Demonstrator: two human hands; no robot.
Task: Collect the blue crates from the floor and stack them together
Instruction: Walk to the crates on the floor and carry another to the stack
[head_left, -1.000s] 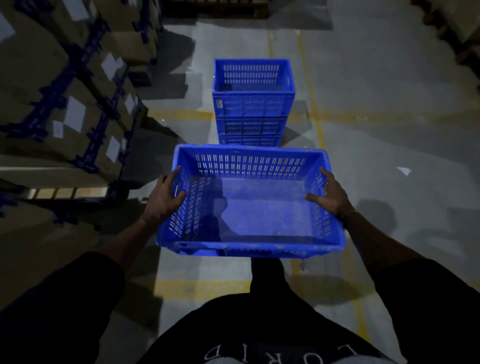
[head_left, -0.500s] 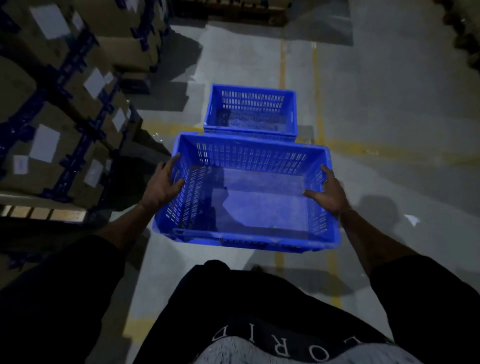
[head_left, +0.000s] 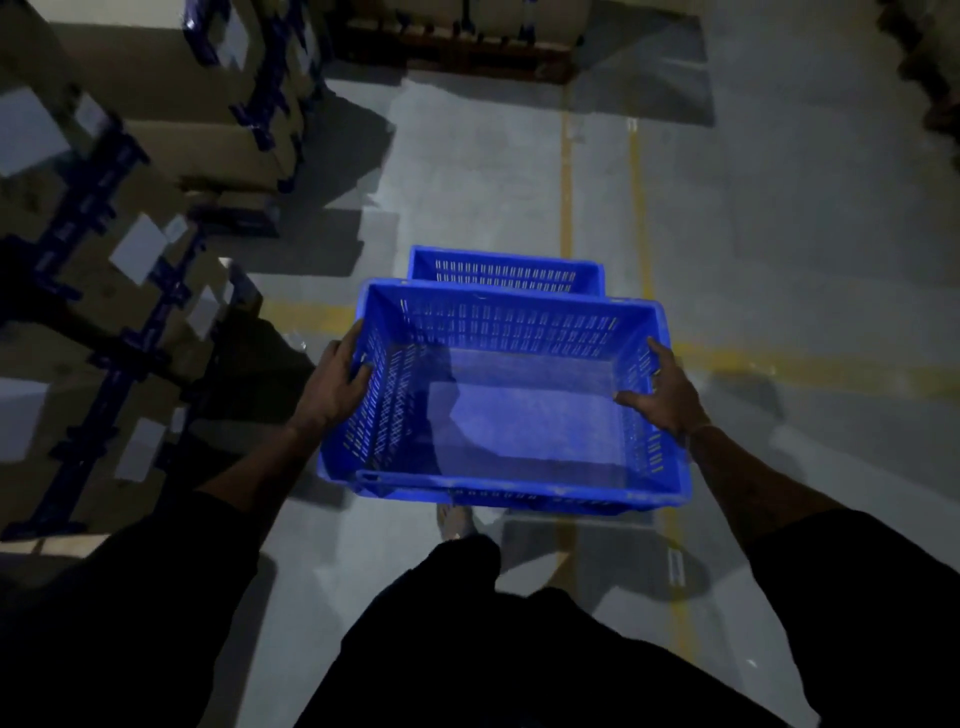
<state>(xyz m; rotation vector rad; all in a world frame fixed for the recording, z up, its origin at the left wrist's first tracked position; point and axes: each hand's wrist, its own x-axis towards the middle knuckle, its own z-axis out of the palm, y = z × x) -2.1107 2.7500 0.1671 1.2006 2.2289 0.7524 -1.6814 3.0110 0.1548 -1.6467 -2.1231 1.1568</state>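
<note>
Boxes (head_left: 130, 218) stacked at left, white labels, blue strapping. My left hand (head_left: 332, 387) clamps crate (head_left: 519, 415) on left wall, thumb hooked inside over rim. Crate held in air over floor (head_left: 467, 171), blue, slotted walls, solid base, nothing inside. Beyond its far rim, second crate (head_left: 506, 270) mostly hidden, contents cannot tell. My right hand (head_left: 662, 392) grips right wall, thumb inside, fingers over rim. Yellow lines (head_left: 636, 208) on floor at right.

Grey floor (head_left: 779, 234), crate stack (head_left: 506, 270), boxes (head_left: 156, 156)
</note>
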